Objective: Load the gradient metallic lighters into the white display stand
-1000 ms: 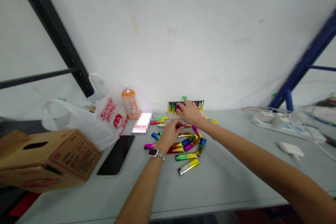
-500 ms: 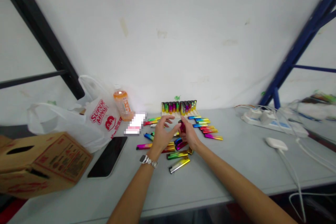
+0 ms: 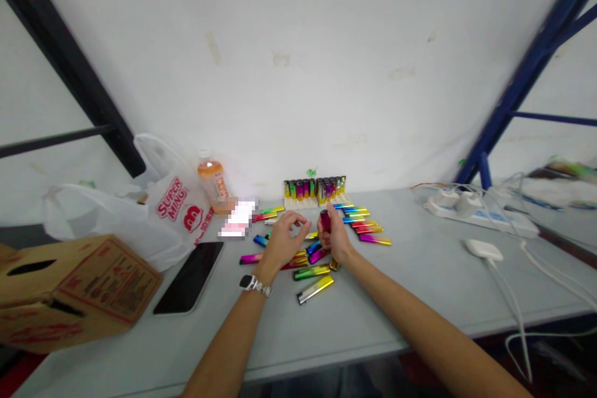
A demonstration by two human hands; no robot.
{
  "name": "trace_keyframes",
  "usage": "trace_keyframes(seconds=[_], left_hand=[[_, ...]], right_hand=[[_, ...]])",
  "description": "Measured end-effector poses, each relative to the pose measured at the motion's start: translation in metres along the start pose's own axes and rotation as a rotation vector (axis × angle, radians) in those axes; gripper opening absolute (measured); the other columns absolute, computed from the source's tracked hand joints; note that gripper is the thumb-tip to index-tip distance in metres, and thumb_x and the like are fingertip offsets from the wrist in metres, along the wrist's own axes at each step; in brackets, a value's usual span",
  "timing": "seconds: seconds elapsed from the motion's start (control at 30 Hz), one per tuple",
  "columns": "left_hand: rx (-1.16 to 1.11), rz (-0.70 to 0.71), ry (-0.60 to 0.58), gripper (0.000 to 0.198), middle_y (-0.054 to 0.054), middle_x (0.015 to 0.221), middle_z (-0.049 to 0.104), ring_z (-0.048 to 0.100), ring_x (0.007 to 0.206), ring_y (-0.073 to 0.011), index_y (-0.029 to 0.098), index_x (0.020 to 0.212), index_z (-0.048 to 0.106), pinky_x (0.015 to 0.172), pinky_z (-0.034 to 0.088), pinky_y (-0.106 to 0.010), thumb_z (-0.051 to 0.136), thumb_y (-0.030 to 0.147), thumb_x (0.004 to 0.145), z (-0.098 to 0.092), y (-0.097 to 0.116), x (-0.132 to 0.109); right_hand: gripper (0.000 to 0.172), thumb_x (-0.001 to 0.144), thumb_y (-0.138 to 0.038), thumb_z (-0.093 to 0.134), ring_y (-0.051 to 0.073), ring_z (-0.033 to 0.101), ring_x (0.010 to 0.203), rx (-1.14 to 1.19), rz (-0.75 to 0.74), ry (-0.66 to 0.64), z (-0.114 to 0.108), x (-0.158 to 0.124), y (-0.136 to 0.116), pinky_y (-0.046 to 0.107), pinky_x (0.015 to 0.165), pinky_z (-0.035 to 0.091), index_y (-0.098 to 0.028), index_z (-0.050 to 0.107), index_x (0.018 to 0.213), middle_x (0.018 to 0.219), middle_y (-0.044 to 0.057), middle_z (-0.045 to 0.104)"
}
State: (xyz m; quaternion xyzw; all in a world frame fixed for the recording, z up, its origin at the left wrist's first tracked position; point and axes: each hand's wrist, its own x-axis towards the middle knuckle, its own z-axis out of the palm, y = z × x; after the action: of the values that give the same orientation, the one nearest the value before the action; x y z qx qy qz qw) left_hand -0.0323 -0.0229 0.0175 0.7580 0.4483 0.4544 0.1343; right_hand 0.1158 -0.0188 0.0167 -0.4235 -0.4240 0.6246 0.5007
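My right hand (image 3: 338, 242) is wrapped round a dark magenta lighter (image 3: 325, 220), held upright with its dark end on top. To its left, my left hand (image 3: 282, 241) hovers over the table, fingers curved with a gap to the thumb and nothing between them. Loose shiny lighters lie beneath and around both hands, among them a green one (image 3: 311, 272) and a silver-yellow one (image 3: 316, 290). Further back, several lighters (image 3: 306, 188) stand upright in rows in two pale trays (image 3: 301, 204). My left hand hides some lighters behind it.
Several lighters (image 3: 364, 224) lie fanned out on the right. At left are a black phone (image 3: 190, 278), a cardboard box (image 3: 107, 286), a white plastic bag (image 3: 172, 224) and an orange drink bottle (image 3: 214, 180). A power strip (image 3: 480, 214) and a white charger (image 3: 484, 250) with cables lie at right.
My left hand has drawn away from the lighter in my right hand, its fingers more curled. The right hand now holds the lighter upright, in plainer view. The camera view has shifted slightly.
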Motion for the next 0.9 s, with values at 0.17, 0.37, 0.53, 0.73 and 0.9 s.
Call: trace_keyframes(seconds=[0.17,0.37,0.53,0.73,0.9], left_hand=[[0.044,-0.008,-0.109,0.011,-0.004,0.086,0.065,0.059,0.086,-0.0188,0.018,0.083,0.065,0.08,0.046,-0.032,0.06,0.028,0.087,-0.001,-0.002,-0.002],[0.121,0.004,-0.22,0.018,-0.005,0.089,0.066,0.06,0.089,-0.0212,0.018,0.084,0.067,0.082,0.047,-0.033,0.07,0.035,0.08,-0.001,-0.004,-0.006],[0.195,-0.01,-0.314,0.023,-0.006,0.094,0.067,0.061,0.092,-0.0234,0.018,0.09,0.071,0.084,0.047,-0.035,0.078,0.031,0.072,0.0,-0.011,-0.007],[0.24,-0.032,-0.334,0.023,-0.009,0.099,0.067,0.062,0.094,-0.0237,0.018,0.103,0.07,0.086,0.048,-0.036,0.068,0.028,0.082,0.003,-0.015,-0.007],[0.238,-0.049,-0.347,0.019,-0.01,0.098,0.067,0.062,0.096,-0.0232,0.017,0.099,0.07,0.089,0.048,-0.036,0.054,0.023,0.091,0.002,-0.01,-0.005]], right_hand=[[0.051,0.086,-0.061,0.039,0.007,0.02,0.033,0.029,-0.02,0.055,-0.002,0.004,0.0,0.02,0.035,0.012,-0.021,0.041,0.054,0.039,-0.007,0.027],[0.046,0.09,-0.053,0.033,0.008,0.02,0.033,0.034,-0.039,0.073,-0.005,0.008,-0.001,0.021,0.034,0.014,-0.022,0.043,0.058,0.039,-0.007,0.027],[0.043,0.084,-0.064,0.051,0.008,0.031,0.036,-0.083,-0.272,-0.075,-0.011,0.012,0.0,0.02,0.037,0.027,-0.022,0.053,0.093,0.048,-0.01,0.04],[0.031,0.083,-0.049,0.061,0.013,0.057,0.061,-0.487,-0.543,-0.11,-0.023,0.042,-0.015,0.024,0.057,0.044,-0.019,0.063,0.092,0.073,0.001,0.066],[0.015,0.08,-0.026,0.065,0.014,0.059,0.066,-0.947,-0.709,-0.102,-0.025,0.082,-0.047,0.026,0.067,0.045,-0.015,0.072,0.089,0.079,0.004,0.071]])
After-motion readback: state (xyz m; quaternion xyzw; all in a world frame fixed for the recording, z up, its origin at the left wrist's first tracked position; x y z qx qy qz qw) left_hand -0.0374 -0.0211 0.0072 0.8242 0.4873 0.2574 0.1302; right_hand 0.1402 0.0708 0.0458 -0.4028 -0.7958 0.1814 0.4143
